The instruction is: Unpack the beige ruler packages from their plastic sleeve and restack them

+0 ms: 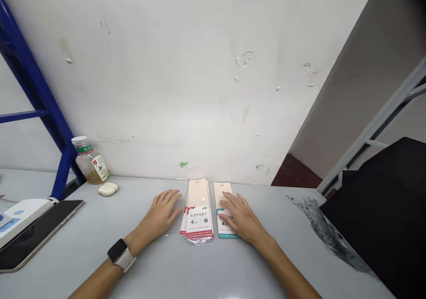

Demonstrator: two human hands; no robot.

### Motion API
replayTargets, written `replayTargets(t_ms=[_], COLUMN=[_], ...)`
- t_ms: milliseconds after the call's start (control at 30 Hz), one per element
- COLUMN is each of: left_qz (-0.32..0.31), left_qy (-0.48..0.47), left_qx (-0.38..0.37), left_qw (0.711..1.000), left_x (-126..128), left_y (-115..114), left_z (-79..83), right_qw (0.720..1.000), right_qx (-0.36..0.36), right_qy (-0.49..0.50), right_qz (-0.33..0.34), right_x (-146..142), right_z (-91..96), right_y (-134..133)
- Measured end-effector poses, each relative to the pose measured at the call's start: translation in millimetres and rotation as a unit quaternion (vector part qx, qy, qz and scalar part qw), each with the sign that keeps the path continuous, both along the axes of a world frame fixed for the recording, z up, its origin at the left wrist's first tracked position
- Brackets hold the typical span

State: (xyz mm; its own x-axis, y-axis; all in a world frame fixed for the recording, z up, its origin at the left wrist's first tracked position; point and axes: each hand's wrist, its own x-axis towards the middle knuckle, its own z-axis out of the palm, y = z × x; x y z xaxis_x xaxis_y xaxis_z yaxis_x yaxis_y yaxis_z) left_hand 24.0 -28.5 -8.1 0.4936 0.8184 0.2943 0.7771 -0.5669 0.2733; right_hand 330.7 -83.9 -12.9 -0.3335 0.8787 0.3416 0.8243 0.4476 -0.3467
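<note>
Two flat, cream-coloured ruler-set packets lie side by side on the grey table (140, 241). The left one (199, 212) has a red-and-white label and loose clear wrapping, and looks like a small stack. The other packet (223, 206) has a teal-and-white label. My left hand (161, 212) lies flat on the table, fingers spread, its fingertips at the red-labelled packet's left edge. My right hand (240, 217) rests palm down over the teal-labelled packet, hiding part of its label. A smartwatch (118, 254) with a white band sits on my left wrist.
A glass jar (89, 162) with a white lid and a white oval case (108, 189) stand at the back left, by a blue metal frame (36, 95). A dark tablet (38, 234) lies at the left. A black object (376, 214) overhangs the right, beside a dark smear (329, 232).
</note>
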Motion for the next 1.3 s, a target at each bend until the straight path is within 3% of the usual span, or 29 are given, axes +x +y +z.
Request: replayTargets(t_ms=[100,200,400,667,767,900,967,1100,1300], left_qz=[-0.072,-0.101,-0.097,-0.053,-0.046,-0.047,-0.046,-0.039,-0.041], left_qy=[-0.005,-0.007,-0.013,-0.104,-0.198,-0.332,-0.368,-0.397,-0.407], left_qx=[-0.002,-0.01,-0.02,-0.105,-0.176,-0.326,-0.363,-0.382,-0.375], left_qw=[0.997,0.995,0.995,0.988,0.963,0.884,0.855,0.834,0.832], left_x=[11.6,17.5,18.4,18.3,21.8,29.2,31.5,32.3,29.9], left_y=[-12.0,-18.2,-18.9,-15.9,-15.3,-18.4,-19.9,-20.5,-18.2], left_z=[5.6,6.8,6.3,4.9,7.2,13.9,16.9,20.4,22.6], right_qw=[0.999,0.997,0.976,0.949,0.937,0.919,0.911,0.894,0.88], right_qx=[0.003,-0.036,-0.139,-0.162,-0.177,-0.191,-0.201,-0.234,-0.243], right_qy=[0.033,0.074,0.167,0.272,0.302,0.344,0.36,0.382,0.409], right_qz=[0.008,0.001,-0.003,-0.008,-0.014,-0.012,-0.012,-0.012,-0.003], right_x=[-15.8,-27.2,-35.0,-38.7,-40.1,-41.4,-41.3,-39.7,-37.7], right_z=[0.6,0.2,-2.0,4.9,8.1,11.2,12.1,13.4,16.9], right_y=[-3.2,-6.0,-5.5,-4.7,-6.1,-7.4,-7.4,-7.1,-6.7])
